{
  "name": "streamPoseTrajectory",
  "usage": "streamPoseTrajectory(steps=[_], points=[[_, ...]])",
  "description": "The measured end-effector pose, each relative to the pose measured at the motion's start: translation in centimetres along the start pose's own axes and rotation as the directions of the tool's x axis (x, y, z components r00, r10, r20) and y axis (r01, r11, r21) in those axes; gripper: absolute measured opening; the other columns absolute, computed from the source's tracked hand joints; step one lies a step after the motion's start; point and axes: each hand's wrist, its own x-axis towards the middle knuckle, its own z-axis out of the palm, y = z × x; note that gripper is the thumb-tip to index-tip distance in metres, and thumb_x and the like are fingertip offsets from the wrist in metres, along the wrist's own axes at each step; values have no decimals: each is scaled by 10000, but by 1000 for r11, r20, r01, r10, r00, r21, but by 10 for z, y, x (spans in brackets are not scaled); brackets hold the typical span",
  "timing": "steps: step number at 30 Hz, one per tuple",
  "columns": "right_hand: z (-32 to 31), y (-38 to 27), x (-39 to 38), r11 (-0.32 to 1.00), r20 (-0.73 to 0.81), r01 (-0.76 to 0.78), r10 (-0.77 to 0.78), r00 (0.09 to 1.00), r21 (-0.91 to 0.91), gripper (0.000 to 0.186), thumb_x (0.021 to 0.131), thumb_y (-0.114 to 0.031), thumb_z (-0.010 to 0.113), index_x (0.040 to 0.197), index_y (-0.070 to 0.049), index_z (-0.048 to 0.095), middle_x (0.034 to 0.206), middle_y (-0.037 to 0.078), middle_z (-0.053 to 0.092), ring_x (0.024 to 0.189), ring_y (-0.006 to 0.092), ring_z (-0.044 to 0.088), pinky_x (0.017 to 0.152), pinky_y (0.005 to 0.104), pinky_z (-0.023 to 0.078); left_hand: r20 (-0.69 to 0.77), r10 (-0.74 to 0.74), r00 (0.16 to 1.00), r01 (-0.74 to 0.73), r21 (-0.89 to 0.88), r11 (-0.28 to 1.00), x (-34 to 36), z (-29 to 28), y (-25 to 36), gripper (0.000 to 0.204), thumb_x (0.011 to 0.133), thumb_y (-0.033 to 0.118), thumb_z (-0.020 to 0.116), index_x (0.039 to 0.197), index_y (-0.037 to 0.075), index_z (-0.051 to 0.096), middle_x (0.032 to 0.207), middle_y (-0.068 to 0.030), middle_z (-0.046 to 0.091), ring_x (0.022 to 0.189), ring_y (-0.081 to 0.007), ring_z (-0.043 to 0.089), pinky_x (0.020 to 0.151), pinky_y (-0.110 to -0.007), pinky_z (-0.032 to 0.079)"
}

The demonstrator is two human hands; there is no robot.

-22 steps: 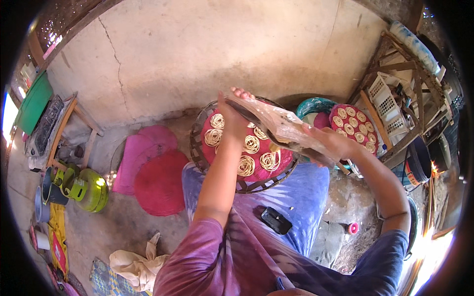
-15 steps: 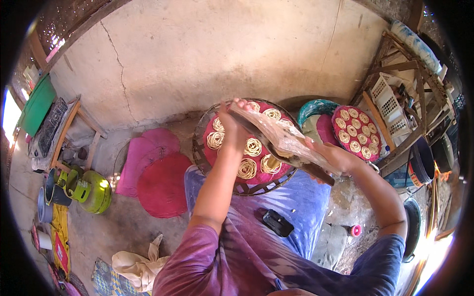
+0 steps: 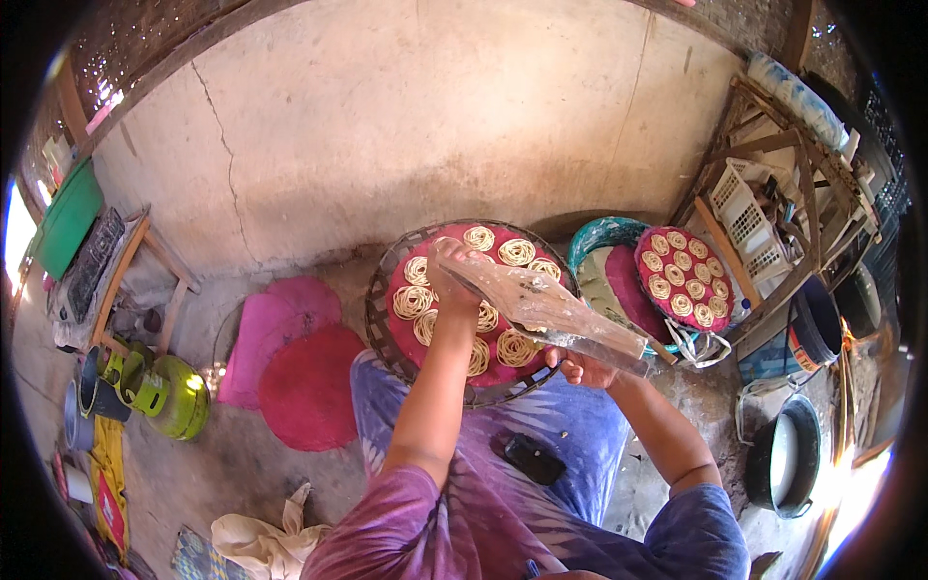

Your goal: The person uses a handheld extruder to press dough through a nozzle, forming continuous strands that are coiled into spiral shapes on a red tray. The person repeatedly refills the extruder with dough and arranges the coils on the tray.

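A two-armed wooden press (image 3: pixel 546 302), pale and smeared with dough, slants over the round woven tray (image 3: pixel 379 329). My left hand (image 3: pixel 456 273) is closed round its far left end. Below the press's right end is my right hand (image 3: pixel 592 371), its fingers curled by the tray's near rim. What they hold, if anything, is hidden. Several coils of pale noodle-like dough (image 3: pixel 517 348) lie on the red cloth in the tray, some partly covered by the press and my left arm.
At right, a second round of dough coils (image 3: pixel 688 275) rests by a teal basin (image 3: pixel 585 242). Pink and red round cloths (image 3: pixel 314 387) lie on the floor at left, near a green gas cylinder (image 3: pixel 179 396). A black phone-like object (image 3: pixel 534 458) lies on my lap. A dark pot (image 3: pixel 783 454) stands far right.
My right hand has left the upper side of the press's right end and moved down and left, beneath it. The press's arms are more spread. The view has shifted slightly.
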Motion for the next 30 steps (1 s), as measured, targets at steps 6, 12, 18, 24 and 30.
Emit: streamPoseTrajectory(steps=[6,12,18,24,30], points=[[2,-8,2,741,-306,-269,90,948,-615,555,1031,-471,370,1488,-156,390,947,215,682,508,152,624,514,281,543,97,104,990,-121,189,974,5,17,16,234,989,266,476,806,162,579,698,71,585,669,-127,615,746,-329,512],[59,-9,14,540,-239,-20,-338,910,-841,545,1024,-463,406,1415,-91,478,1264,145,605,1075,218,626,887,360,517,59,35,998,-43,145,989,28,63,11,390,1007,457,430,786,170,575,652,51,568,595,-150,565,672,-357,474],[108,-97,-21,629,-360,-317,63,931,-710,865,937,-746,268,1384,-39,490,1093,188,674,813,213,671,707,315,566,-86,77,993,-28,471,882,64,76,-18,544,972,632,381,763,156,540,637,9,532,611,-189,532,698,-382,442],[96,-115,-19,262,-681,-646,-66,729,-717,831,925,-775,266,1135,-50,613,788,105,632,654,188,633,544,334,517,-411,170,896,29,435,900,82,13,-50,545,1002,593,255,792,152,496,647,7,481,590,-180,474,672,-366,438],[109,-104,-7,174,-583,-557,-197,788,-812,894,906,-797,270,940,10,653,669,102,605,555,195,613,524,343,519,-316,153,936,15,471,882,90,6,-31,555,1002,572,200,780,153,488,638,17,474,588,-165,475,666,-364,436]])
